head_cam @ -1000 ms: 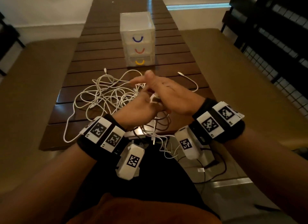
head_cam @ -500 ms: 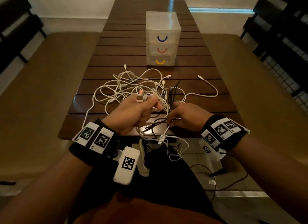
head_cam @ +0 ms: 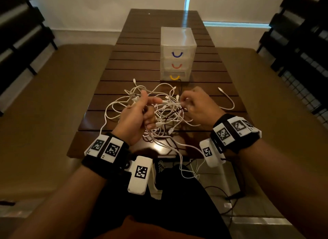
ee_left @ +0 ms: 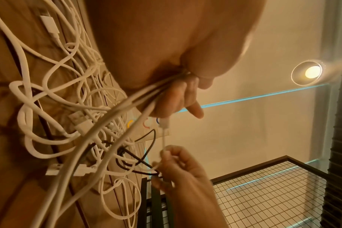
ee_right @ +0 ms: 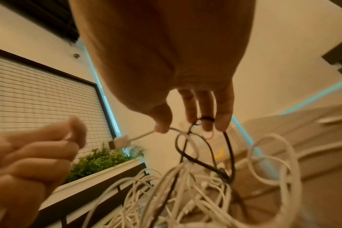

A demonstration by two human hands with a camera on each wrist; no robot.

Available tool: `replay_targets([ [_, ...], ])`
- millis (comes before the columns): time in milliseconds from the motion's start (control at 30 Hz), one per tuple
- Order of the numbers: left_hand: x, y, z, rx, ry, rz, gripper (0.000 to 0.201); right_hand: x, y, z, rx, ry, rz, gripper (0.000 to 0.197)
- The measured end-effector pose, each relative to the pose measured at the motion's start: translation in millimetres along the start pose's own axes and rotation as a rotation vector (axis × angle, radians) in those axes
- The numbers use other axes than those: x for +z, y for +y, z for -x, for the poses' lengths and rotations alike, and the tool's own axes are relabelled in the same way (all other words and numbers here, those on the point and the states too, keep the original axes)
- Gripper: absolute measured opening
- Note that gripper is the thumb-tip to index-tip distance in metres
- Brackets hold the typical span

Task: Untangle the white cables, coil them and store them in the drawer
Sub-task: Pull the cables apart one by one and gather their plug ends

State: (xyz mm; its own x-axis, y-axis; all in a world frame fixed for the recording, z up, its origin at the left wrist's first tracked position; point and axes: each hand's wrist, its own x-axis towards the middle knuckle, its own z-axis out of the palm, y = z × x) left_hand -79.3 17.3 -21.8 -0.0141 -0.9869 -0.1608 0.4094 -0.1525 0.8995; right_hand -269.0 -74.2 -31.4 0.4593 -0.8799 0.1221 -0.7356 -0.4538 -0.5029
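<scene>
A tangle of white cables point(head_cam: 166, 118) lies on the near half of the dark slatted table point(head_cam: 142, 64). My left hand point(head_cam: 147, 103) is raised over it and grips a bunch of white cables point(ee_left: 127, 104), with plugs sticking out above the fist. My right hand point(head_cam: 184, 102), just to the right, pinches one white cable point(ee_right: 144, 135) close to its plug point(ee_right: 121, 141); a black cable point(ee_right: 205, 119) is looped over its other fingers. The clear three-drawer unit point(head_cam: 178, 54), with blue, red and yellow handles, stands shut behind the tangle.
A black cable point(ee_left: 139, 162) runs through the white tangle. One white cable end point(head_cam: 229, 100) trails off to the right on the table. Some cables hang over the near table edge point(head_cam: 124, 155). Padded benches flank the table, and dark shelving point(head_cam: 301, 34) stands at both sides.
Both hands have risen and moved forward from the near table edge to above the tangle. The right hand, which was low among the cables, now pinches one white cable near its plug.
</scene>
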Motion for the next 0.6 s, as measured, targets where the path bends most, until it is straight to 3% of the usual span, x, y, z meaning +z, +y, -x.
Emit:
replay_targets([
  [167,-3.1,-9.8,-9.1,0.009,0.089,0.005,0.041,-18.2,-27.3,6.7,-0.038,0.301,-0.156,0.008],
  [300,3.3,-16.1,-8.0,0.072,0.118,-0.021,0.012,-19.8,-48.5,20.5,-0.018,0.184,-0.534,0.013],
  [433,9.1,-16.5,-4.9,0.128,0.039,0.052,0.031,-5.1,-55.5,33.0,-0.012,0.026,-0.599,0.012],
  [600,16.9,-17.1,-1.7,0.165,-0.001,0.097,0.018,4.6,-58.2,36.5,-0.030,-0.045,-0.608,0.010],
])
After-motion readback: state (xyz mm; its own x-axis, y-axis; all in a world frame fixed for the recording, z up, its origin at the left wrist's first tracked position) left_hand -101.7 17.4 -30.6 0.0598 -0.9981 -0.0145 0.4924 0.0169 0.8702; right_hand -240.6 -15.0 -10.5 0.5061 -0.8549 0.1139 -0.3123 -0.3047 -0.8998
